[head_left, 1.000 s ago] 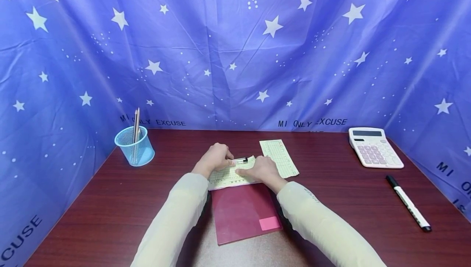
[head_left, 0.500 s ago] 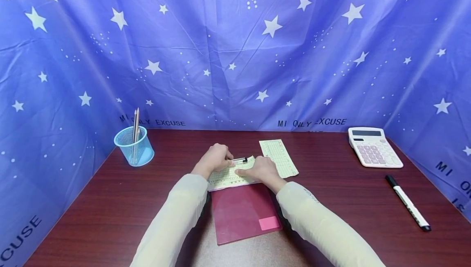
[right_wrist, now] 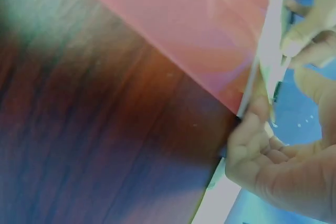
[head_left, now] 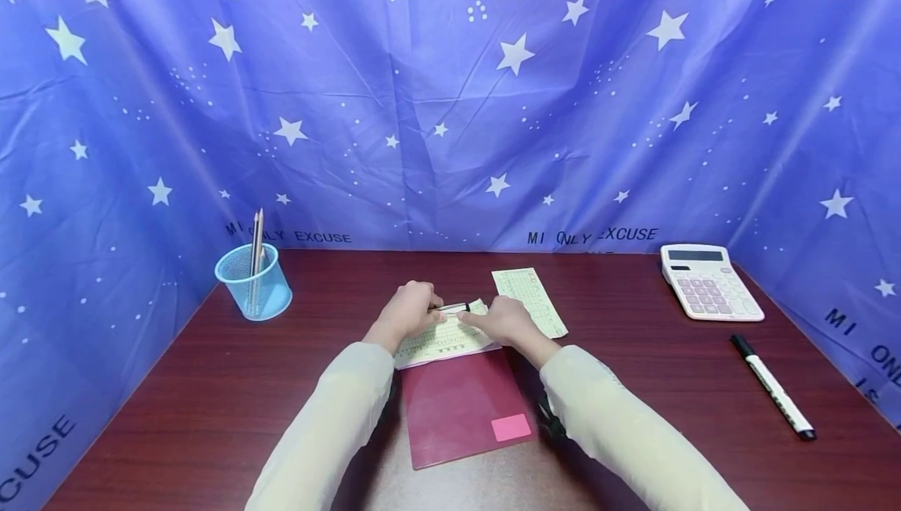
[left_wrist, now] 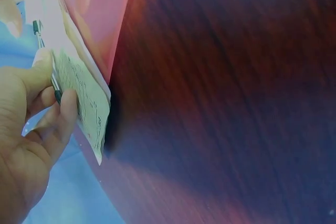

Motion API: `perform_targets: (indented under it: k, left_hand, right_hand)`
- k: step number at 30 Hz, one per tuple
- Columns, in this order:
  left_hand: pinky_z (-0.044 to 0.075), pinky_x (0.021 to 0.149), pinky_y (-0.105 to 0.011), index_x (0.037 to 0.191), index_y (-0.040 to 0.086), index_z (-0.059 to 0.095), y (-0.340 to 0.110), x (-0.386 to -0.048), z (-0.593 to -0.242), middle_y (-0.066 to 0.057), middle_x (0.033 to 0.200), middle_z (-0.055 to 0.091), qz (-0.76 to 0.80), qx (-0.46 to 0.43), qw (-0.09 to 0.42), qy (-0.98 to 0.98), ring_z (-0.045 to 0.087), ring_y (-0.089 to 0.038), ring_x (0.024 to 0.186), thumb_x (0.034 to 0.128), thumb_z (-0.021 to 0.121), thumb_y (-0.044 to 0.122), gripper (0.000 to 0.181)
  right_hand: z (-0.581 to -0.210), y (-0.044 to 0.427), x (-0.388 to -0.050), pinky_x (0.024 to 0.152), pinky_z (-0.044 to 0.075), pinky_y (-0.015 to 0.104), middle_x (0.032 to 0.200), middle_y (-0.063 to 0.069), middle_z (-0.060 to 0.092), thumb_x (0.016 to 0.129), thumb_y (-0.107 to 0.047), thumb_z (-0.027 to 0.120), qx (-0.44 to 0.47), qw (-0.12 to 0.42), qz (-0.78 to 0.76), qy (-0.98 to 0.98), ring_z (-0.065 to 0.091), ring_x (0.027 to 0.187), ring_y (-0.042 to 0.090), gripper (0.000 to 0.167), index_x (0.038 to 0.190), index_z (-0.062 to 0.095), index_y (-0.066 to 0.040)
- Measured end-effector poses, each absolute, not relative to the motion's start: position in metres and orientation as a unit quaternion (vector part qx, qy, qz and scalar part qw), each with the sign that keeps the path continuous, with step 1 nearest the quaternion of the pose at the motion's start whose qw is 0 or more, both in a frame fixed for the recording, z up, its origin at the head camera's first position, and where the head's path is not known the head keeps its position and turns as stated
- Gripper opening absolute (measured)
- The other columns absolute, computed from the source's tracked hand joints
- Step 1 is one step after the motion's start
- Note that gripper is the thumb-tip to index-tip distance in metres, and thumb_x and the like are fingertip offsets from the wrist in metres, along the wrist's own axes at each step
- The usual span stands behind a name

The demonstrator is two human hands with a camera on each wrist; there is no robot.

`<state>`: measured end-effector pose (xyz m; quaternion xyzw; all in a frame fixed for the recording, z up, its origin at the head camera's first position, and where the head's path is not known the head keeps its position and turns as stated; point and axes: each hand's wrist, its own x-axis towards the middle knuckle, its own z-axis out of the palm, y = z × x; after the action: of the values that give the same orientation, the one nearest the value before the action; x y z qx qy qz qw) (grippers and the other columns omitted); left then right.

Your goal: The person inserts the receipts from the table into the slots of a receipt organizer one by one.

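A dark red folder with a pink label lies open, bearing a stack of yellowish form sheets. Across the stack's far edge runs a thin paper fastener with black end pieces. My left hand pinches the fastener near its left end, thumb on the bar and fingertips below, at the sheets. From the right, my right hand grips the fastener's other end; its thumb lies at the bar, while the curled fingers hold round the folder's edge. The undersides are hidden.
Beyond the right hand another form sheet lies on the wooden table. A blue mesh cup with pencils stands at the left. Rightward are a white calculator and a black-capped marker. A starry blue curtain encloses the table.
My right thumb has shifted up from the sheets to the fastener's right end, and the right wrist has swung slightly outward. The left hand keeps its hold. The head view has turned slightly.
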<state>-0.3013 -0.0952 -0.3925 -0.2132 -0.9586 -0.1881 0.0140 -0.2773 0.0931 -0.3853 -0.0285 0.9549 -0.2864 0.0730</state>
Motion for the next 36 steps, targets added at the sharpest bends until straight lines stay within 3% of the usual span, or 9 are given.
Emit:
perform_targets:
  k: [3,7,10,15,22,25,30,36]
  left_hand:
    - [0.054,0.094,-0.042,0.109,0.002,0.079,-0.096,-0.302,-0.395,-0.009,0.102,0.071,-0.189,-0.214,0.019,-0.958,0.068,-0.032,0.104,0.0905,0.079,0.014,0.023]
    - [0.054,0.095,-0.042,0.11,0.001,0.078,-0.096,-0.302,-0.396,-0.01,0.106,0.073,-0.19,-0.217,0.023,-0.957,0.068,-0.033,0.107,0.0898,0.079,0.014,0.023]
    - [0.053,0.096,-0.043,0.11,0.001,0.078,-0.096,-0.302,-0.396,-0.011,0.107,0.074,-0.193,-0.217,0.026,-0.957,0.068,-0.034,0.108,0.0887,0.08,0.014,0.025]
    - [0.053,0.097,-0.043,0.11,0.0,0.077,-0.097,-0.302,-0.396,-0.011,0.107,0.075,-0.197,-0.214,0.028,-0.956,0.068,-0.035,0.11,0.0874,0.08,0.013,0.026]
    - [0.053,0.097,-0.043,0.11,0.0,0.078,-0.096,-0.302,-0.397,-0.01,0.106,0.074,-0.195,-0.216,0.026,-0.956,0.068,-0.035,0.108,0.0877,0.08,0.012,0.025]
    - [0.053,0.096,-0.043,0.11,0.0,0.078,-0.096,-0.302,-0.396,-0.011,0.105,0.074,-0.193,-0.216,0.027,-0.957,0.068,-0.034,0.108,0.0879,0.08,0.012,0.025]
    - [0.054,0.095,-0.042,0.109,0.0,0.078,-0.096,-0.301,-0.395,-0.011,0.105,0.073,-0.195,-0.216,0.028,-0.956,0.068,-0.034,0.106,0.0881,0.079,0.012,0.024]
    - [0.054,0.094,-0.042,0.109,0.0,0.078,-0.096,-0.301,-0.395,-0.011,0.105,0.074,-0.197,-0.218,0.03,-0.955,0.068,-0.033,0.106,0.0878,0.079,0.012,0.024]
  right_hand:
    - [-0.381,0.101,-0.277,0.053,0.039,0.024,0.062,0.0,0.048,0.093,-0.039,0.07,-0.023,0.095,-0.335,0.937,0.047,0.056,0.013,0.042,0.07,0.051,-0.01]
    - [-0.373,0.118,-0.277,0.054,0.046,0.025,0.067,0.006,0.063,0.096,-0.032,0.069,-0.018,0.082,-0.38,0.921,0.063,0.058,0.014,0.03,0.085,0.06,-0.005]
    - [-0.368,0.137,-0.277,0.068,0.052,0.034,0.08,0.012,0.069,0.096,-0.033,0.068,-0.012,0.039,-0.349,0.936,0.07,0.074,0.024,0.03,0.092,0.064,-0.003]
    - [-0.366,0.167,-0.275,0.086,0.05,0.052,0.097,0.016,0.067,0.091,-0.039,0.071,0.017,-0.012,-0.265,0.964,0.063,0.098,0.038,0.039,0.093,0.064,-0.001]
    - [-0.368,0.192,-0.269,0.069,0.051,0.051,0.088,0.017,0.063,0.084,-0.057,0.074,0.067,0.048,-0.199,0.977,0.061,0.087,0.037,0.055,0.084,0.061,-0.003]
    - [-0.369,0.197,-0.267,0.068,0.051,0.049,0.088,0.018,0.063,0.082,-0.061,0.074,0.066,0.078,-0.17,0.98,0.061,0.085,0.036,0.061,0.085,0.062,-0.001]
    - [-0.375,0.202,-0.266,0.068,0.051,0.049,0.09,0.02,0.065,0.082,-0.056,0.076,0.069,0.087,-0.164,0.98,0.061,0.085,0.035,0.058,0.09,0.065,0.001]
    - [-0.38,0.205,-0.266,0.066,0.048,0.045,0.081,0.012,0.06,0.083,-0.041,0.078,0.078,0.066,-0.207,0.973,0.058,0.081,0.032,0.04,0.078,0.06,-0.006]
